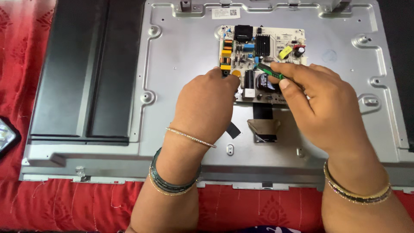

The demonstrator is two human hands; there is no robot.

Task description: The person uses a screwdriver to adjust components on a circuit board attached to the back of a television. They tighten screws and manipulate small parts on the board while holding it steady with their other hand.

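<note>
A white circuit board (276, 39) with coils, capacitors and a black heat sink is fixed on a large grey metal back panel (181, 56). My right hand (317, 101) grips a small green-handled screwdriver (271, 72), its tip down on the board's middle. My left hand (206, 103) rests on the board's lower left edge, fingertips curled by a yellow component (224, 66); whether it pinches anything is hidden. Both wrists wear bangles.
A black plastic cover (86, 64) lies on the panel's left part. A flat ribbon cable (263, 125) and black tape sit below the board. The panel lies on a red patterned cloth (64, 207). A dark shiny object (6, 134) is at the left edge.
</note>
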